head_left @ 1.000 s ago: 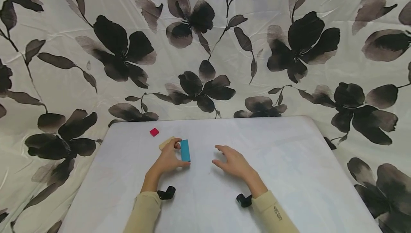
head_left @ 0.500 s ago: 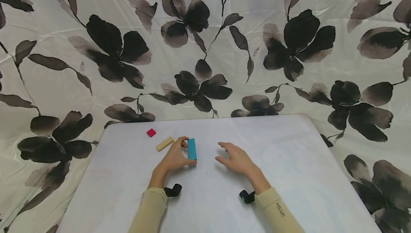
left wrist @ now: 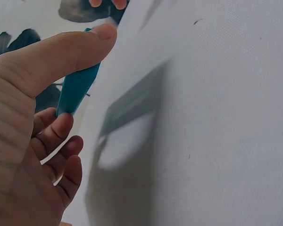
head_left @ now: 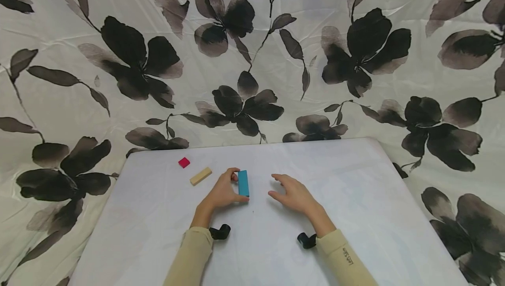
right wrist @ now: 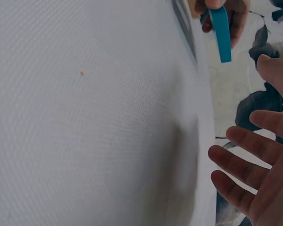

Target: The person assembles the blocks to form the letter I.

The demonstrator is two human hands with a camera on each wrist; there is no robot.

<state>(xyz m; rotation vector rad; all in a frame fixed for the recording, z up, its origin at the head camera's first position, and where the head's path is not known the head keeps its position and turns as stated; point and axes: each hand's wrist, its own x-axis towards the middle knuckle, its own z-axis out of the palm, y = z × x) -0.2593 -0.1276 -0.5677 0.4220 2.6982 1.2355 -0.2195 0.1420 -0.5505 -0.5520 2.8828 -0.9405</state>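
Observation:
A blue rectangular block is pinched by its two ends between the thumb and fingers of my left hand. In the left wrist view the block hangs above the white surface and throws a shadow on it. My right hand hovers to the right of the block, its fingers spread and holding nothing. From the right wrist view, the right hand faces the blue block across a gap. To the left of my left hand lies a light wooden block.
A small red block lies near the back left of the white table. Behind the table's far edge hangs a floral cloth. A black camera sits at my left wrist, another camera at my right.
My left hand has carried the blue block to the right, uncovering the wooden block. The gap to my right hand has narrowed. The head view has shifted slightly.

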